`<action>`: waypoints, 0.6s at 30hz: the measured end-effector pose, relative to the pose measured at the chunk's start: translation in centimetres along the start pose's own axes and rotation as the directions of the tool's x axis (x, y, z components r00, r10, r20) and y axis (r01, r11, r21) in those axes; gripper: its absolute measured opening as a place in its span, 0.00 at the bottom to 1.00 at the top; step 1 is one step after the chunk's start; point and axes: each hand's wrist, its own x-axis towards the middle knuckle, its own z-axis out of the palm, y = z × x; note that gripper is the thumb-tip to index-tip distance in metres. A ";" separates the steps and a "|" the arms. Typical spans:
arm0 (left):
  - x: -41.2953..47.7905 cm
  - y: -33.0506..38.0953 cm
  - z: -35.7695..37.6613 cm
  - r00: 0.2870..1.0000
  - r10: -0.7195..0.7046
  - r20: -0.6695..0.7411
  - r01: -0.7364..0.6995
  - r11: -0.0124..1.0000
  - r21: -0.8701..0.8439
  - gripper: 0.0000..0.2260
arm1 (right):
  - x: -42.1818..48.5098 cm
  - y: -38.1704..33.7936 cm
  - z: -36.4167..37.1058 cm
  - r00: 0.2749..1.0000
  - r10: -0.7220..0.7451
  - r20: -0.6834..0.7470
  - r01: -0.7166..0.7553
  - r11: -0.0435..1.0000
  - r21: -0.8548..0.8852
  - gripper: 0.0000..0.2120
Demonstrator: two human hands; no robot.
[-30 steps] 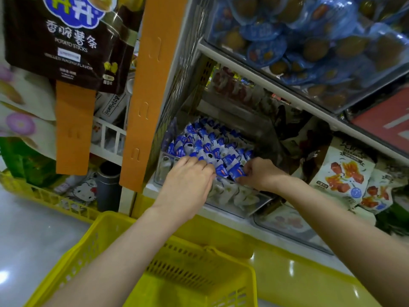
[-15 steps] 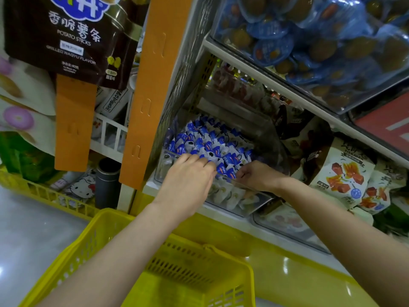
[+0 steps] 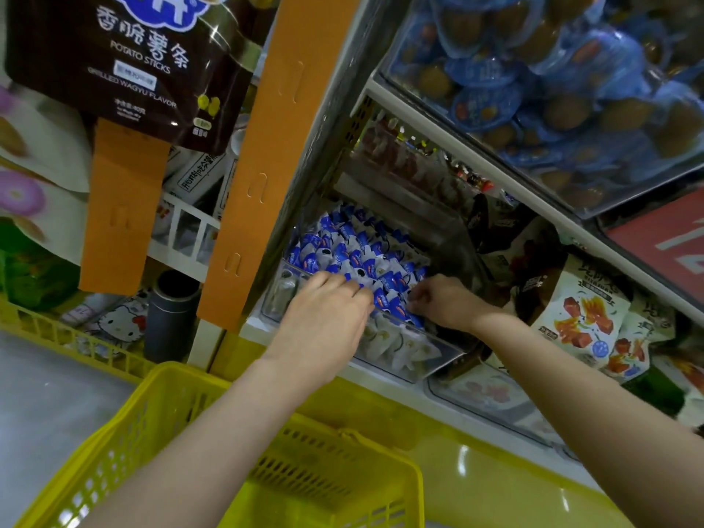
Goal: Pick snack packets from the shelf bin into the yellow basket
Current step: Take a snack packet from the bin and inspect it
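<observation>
Head view. Reaches into the clear bin [image 3: 419,356] on the low shelf [image 3: 476,405] with both hands. Lays the left hand [image 3: 327,322] palm down on the blue-and-white packets [image 3: 354,253], fingers nearly straight, gripping nothing. Curls the right hand [image 3: 442,302] at the bin's front right, fingertips pinched together on one of the packets. Leaves the packets heaped in the bin, with the yellow basket [image 3: 114,436] below the shelf, under the left forearm.

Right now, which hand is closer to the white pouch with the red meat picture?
Right. The right hand is in the bin just left of the white pouch; the left hand lies farther left, beyond it.
</observation>
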 end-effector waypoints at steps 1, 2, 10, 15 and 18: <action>0.0 0.0 0.0 1.000 0.001 -0.007 -0.002 1.000 -0.009 0.13 | 0.2 0.0 0.3 1.000 0.010 -0.022 -0.010 1.000 0.018 0.11; 0.0 0.0 0.0 1.000 0.003 -0.010 -0.003 1.000 -0.016 0.12 | 0.4 0.0 0.4 0.999 0.024 -0.048 -0.022 0.999 0.047 0.11; 0.2 0.2 -0.4 0.999 0.009 0.052 -0.010 1.000 0.017 0.14 | -1.8 -0.5 -0.9 0.929 -0.036 -0.368 0.044 0.999 0.012 0.04; 0.0 2.0 -1.7 0.996 -0.062 -0.065 0.044 0.966 -0.255 0.15 | -5.3 -1.2 -3.1 0.721 -0.063 -0.690 0.265 0.945 0.190 0.04; -0.9 2.9 -2.7 0.960 -0.230 -0.162 0.110 0.837 -0.535 0.16 | -8.1 -2.3 -3.2 0.630 -0.117 -0.767 0.497 0.820 0.283 0.03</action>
